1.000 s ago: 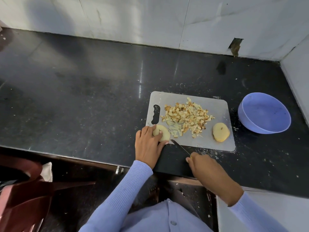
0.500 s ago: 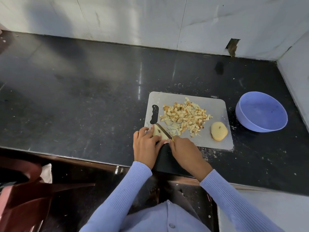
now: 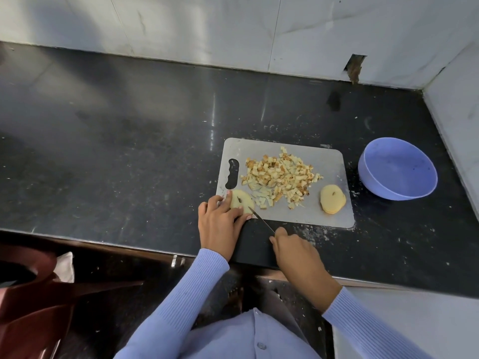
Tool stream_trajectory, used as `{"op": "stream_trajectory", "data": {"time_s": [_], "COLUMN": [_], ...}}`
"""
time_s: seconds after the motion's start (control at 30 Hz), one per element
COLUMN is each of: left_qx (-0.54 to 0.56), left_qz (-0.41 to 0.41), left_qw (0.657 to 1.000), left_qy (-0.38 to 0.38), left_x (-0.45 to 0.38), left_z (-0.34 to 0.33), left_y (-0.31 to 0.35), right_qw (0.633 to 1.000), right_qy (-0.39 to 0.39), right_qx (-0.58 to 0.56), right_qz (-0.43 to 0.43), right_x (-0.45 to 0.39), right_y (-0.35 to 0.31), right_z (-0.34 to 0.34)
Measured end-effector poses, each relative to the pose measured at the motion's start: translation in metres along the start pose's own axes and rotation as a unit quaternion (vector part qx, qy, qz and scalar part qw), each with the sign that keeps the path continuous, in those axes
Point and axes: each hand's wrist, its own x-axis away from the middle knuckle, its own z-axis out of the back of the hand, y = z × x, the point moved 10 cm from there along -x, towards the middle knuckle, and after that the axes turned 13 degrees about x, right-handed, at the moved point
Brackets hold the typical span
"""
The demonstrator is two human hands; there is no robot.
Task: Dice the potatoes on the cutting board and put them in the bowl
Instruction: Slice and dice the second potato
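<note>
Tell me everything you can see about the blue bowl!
The bowl is round and deep, a soft lavender-blue all over, and looks like plastic. It stands upright on the dark countertop, to the right of the grey cutting board, with a gap between them. It sits near the corner where the pale walls meet. Nothing shows inside except a few tiny dark specks. No potato dice are in it yet, and neither hand touches it.

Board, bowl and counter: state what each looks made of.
Board: likely plastic, matte pale grey, thin, with a moulded grip slot. Bowl: probably plastic, smooth, evenly lavender, soft sheen. Counter: polished dark stone, perhaps granite, speckled and reflecting the wall's light.
</note>
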Motion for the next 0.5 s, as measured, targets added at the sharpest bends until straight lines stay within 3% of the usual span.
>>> {"op": "stream_trajectory", "data": {"time_s": [0.23, 0.37, 0.5], "left_qx": [-0.007, 0.006, 0.023], "left_qz": [0.002, 0.008, 0.017], "left_qw": [1.0, 0.999, 0.999], "left_qy": [0.017, 0.032, 0.032], "left_x": [0.004, 0.004, 0.004], "left_z": [0.002, 0.002, 0.001], "left_y": [0.0, -0.004, -0.009], "right_qw": [0.999, 0.996, 0.994], "right_qy": [-0.028, 0.019, 0.065], "right_qx": [-0.022, -0.091, -0.086], "right_qz": [0.0, 0.008, 0.018], "right_x": [0.007, 0.002, -0.016], "right_y": [0.018, 0.021, 0.005], "right_z": [0.007, 0.027, 0.038]}}
